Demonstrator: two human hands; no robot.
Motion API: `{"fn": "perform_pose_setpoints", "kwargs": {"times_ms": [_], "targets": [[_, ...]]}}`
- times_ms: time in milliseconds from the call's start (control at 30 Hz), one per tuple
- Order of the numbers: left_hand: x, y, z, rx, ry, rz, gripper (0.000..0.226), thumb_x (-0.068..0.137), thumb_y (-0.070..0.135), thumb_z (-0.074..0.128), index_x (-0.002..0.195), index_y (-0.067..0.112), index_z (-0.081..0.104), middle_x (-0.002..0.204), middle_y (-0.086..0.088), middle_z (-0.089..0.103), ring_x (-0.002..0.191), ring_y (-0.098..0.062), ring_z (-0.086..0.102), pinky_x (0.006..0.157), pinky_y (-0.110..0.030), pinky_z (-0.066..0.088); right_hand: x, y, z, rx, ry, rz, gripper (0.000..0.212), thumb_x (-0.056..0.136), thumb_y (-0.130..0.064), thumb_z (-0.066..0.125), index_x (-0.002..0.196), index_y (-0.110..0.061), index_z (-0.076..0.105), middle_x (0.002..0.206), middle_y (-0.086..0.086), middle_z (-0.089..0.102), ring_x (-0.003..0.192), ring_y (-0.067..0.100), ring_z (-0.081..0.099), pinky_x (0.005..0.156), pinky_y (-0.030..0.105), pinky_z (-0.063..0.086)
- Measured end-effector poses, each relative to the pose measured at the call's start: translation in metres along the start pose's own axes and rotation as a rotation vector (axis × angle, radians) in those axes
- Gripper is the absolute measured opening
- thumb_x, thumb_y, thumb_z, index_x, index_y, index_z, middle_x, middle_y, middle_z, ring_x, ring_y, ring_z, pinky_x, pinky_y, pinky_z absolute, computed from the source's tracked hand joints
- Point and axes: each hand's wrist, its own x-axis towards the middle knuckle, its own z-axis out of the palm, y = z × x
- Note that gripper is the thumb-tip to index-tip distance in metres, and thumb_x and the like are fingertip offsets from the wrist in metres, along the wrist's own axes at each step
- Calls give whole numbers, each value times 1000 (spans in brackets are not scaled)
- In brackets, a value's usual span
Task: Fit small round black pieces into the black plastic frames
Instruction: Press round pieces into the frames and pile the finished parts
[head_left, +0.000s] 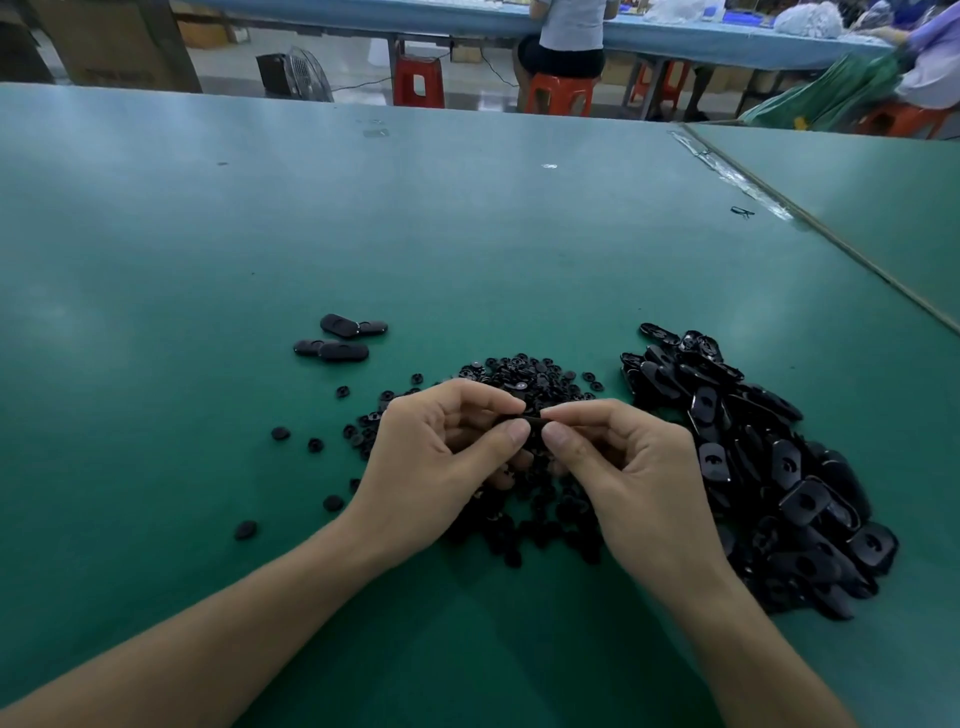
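The left hand (436, 462) and right hand (628, 467) meet over the green table (467, 234). Each pinches one end of a black part (531, 422) between thumb and forefinger, probably to press a piece into a frame, though fingers hide which it is. The round pieces (524, 371) lie heaped right beneath for easy reach, with the frames (769, 467) piled to the right. A few fitted frames (340, 338) sit apart, far left, seemingly kept out of the loose stock.

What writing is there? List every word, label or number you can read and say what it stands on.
None can be read.
Cardboard box, far left: a dark printed mark, too blurred to read.
Black frames, round pieces, and the black part pinched by left hand and right hand: no lettering visible.
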Motion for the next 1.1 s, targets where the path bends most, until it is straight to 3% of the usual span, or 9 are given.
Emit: {"fn": "perform_pose_setpoints", "kwargs": {"times_ms": [200,300,400,500,633,700,867,967,1100], "targets": [[2,-3,-2,-56,15,15,21,91,-4,67,98,15,75,82,-8,77,74,-22,76,62,-23,58,-1,2,0,-95,64,-5,15,92,-18,71,97,-32,74,78,-12,74,75,7,70,72,20,56],[5,-5,-4,-82,67,8,20,92,-2,66,100,15,74,82,-7,77,75,-21,76,64,-24,59,-2,2,-1,-316,66,-67,15,89,-19,75,98,-30,74,79,-16,71,79,1,67,71,11,51],[7,-7,-5,-98,82,9,24,93,-3,65,102,18,74,81,-6,75,75,-20,75,64,-23,59,-4,3,0,-494,23,-103,14,86,-23,77,98,-29,76,83,-19,66,83,3,62,76,19,51],[6,-6,-5,-112,72,27,22,87,1,71,91,21,76,80,-5,74,73,-19,74,63,-24,58,-5,3,0,-570,25,-123,12,85,-28,76,98,-30,75,84,-21,63,86,2,57,76,19,48],[5,-6,-6,-101,86,31,23,78,12,81,76,25,62,71,-1,68,66,-21,72,59,-28,58,-7,3,-3,-731,-99,-110,16,84,-42,75,97,-32,75,88,-19,58,91,3,47,78,20,44],[5,-7,-6,-112,95,29,26,80,12,81,79,22,58,71,-1,66,66,-21,72,58,-27,57,-8,1,-2,-760,-131,-102,14,86,-42,74,96,-32,75,88,-18,56,92,5,47,79,21,43],[6,-7,-4,-37,55,63,25,90,9,72,111,22,70,74,7,65,71,-11,68,64,-21,56,-7,-1,2,-820,-147,-104,11,92,-39,66,93,-30,72,88,-17,54,91,7,44,78,22,37],[4,-5,-3,-45,51,88,20,92,5,69,103,21,73,74,3,69,71,-13,70,63,-20,55,-8,-1,4,-842,-132,-126,11,96,-33,61,93,-27,70,90,-15,54,91,9,45,80,25,40],[3,-4,-4,-27,52,82,8,88,16,73,93,22,72,75,-8,73,69,-19,69,64,-23,55,-8,-2,4,-748,-82,-120,12,99,-28,56,91,-25,65,88,-14,56,88,9,50,78,23,41]]}}
